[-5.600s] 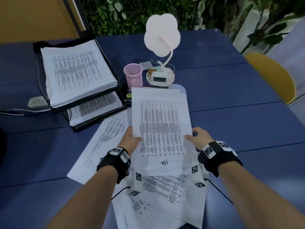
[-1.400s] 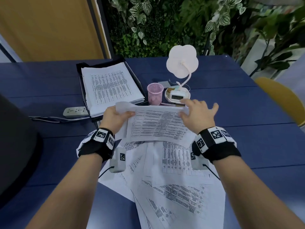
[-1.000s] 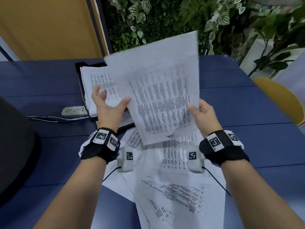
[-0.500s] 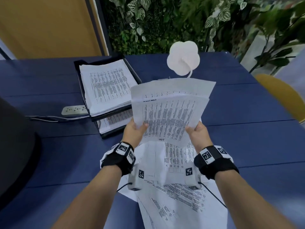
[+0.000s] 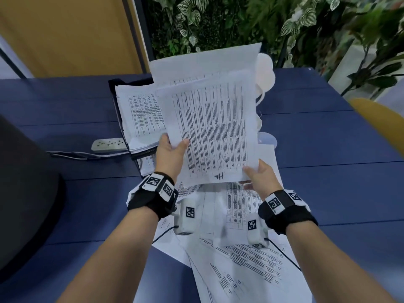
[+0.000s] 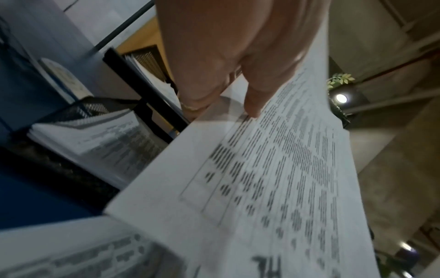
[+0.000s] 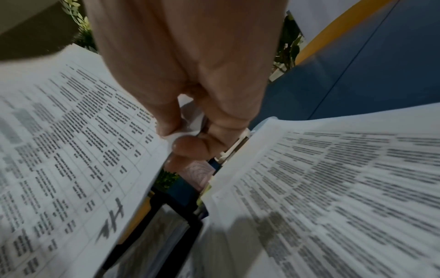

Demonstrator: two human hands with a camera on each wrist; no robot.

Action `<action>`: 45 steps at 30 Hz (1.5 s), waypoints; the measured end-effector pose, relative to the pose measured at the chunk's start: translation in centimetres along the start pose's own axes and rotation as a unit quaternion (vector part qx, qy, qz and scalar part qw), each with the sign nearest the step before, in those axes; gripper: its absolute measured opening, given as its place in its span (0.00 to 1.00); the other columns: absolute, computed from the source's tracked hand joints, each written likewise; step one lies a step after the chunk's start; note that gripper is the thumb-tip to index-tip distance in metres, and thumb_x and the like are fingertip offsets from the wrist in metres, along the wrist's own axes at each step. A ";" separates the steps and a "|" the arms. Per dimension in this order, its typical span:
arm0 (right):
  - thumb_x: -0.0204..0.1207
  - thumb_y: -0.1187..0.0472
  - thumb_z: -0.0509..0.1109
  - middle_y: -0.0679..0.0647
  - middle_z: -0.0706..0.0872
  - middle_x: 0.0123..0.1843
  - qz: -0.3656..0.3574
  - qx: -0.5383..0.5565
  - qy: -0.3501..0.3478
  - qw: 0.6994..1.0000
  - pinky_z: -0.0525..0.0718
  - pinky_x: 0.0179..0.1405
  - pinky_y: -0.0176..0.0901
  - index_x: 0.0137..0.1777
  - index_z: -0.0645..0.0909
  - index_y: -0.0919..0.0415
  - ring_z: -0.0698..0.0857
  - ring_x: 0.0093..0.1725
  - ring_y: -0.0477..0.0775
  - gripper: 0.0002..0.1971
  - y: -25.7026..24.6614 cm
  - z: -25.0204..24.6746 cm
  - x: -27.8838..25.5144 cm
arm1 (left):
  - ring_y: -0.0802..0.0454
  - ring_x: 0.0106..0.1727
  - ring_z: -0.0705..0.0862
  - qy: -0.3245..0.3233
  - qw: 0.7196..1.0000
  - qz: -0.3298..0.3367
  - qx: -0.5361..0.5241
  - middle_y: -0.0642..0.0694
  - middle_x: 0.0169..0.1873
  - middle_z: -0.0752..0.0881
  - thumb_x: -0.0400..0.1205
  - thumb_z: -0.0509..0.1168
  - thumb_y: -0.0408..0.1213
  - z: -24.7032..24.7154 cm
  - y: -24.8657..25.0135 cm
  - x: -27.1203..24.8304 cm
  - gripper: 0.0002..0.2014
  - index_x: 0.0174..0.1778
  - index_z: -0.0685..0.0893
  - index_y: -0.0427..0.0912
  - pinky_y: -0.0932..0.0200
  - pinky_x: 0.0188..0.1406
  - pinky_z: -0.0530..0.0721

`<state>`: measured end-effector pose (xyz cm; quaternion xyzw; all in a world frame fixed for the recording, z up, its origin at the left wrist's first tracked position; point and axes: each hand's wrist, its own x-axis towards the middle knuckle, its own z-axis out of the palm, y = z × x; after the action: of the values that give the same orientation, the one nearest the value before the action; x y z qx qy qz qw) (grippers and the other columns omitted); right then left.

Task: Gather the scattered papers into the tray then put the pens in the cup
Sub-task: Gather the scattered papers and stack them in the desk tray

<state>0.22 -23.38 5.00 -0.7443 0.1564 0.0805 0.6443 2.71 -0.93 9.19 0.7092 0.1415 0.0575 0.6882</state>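
Papers (image 5: 215, 130) held in both hands above the paper-filled tray (image 5: 122, 119).

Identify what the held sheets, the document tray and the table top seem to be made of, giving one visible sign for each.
Held sheets: thin matte white paper; they bend in the grip and carry printed tables.
Document tray: probably black-coated metal; fine mesh shows in its lower wall, with rigid straight bars.
Table top: matte dark blue boards, perhaps painted wood or laminate; seams run across it.

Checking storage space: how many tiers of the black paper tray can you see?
2. The upper tier carries a thick paper stack; the lower tier shows below it, beside the left hand. Held sheets may hide more.
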 end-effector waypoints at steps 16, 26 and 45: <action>0.83 0.66 0.57 0.63 0.85 0.45 -0.040 -0.006 -0.043 0.998 0.74 0.19 0.38 0.63 0.74 0.59 0.78 0.25 0.51 0.12 -7.0 9.4 6.5 | 0.50 0.71 0.72 0.052 0.922 0.128 0.362 0.51 0.69 0.77 0.76 0.70 0.38 -9.2 0.9 4.0 0.24 0.70 0.77 0.49 0.46 0.75 0.65; 0.81 0.70 0.55 0.57 0.85 0.40 -0.090 -0.082 -0.007 0.993 0.75 0.14 0.33 0.55 0.76 0.58 0.81 0.20 0.45 0.10 -9.5 14.2 10.0 | 0.47 0.75 0.64 0.064 0.790 0.114 0.599 0.48 0.67 0.79 0.73 0.69 0.53 -11.1 1.3 7.8 0.26 0.67 0.80 0.51 0.31 0.77 0.48; 0.80 0.64 0.62 0.61 0.73 0.62 -0.226 -0.385 0.072 0.892 0.77 0.54 0.46 0.60 0.83 0.58 0.81 0.54 0.63 0.13 -8.2 13.8 9.9 | 0.41 0.83 0.51 0.008 0.733 0.120 0.670 0.53 0.67 0.79 0.82 0.58 0.47 -9.6 -0.4 7.7 0.14 0.60 0.84 0.54 0.25 0.73 0.36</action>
<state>13.42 -10.10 7.25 -0.9529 -0.0138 -0.0674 0.2955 7.37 10.40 8.36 0.9972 0.0630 0.0354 0.0210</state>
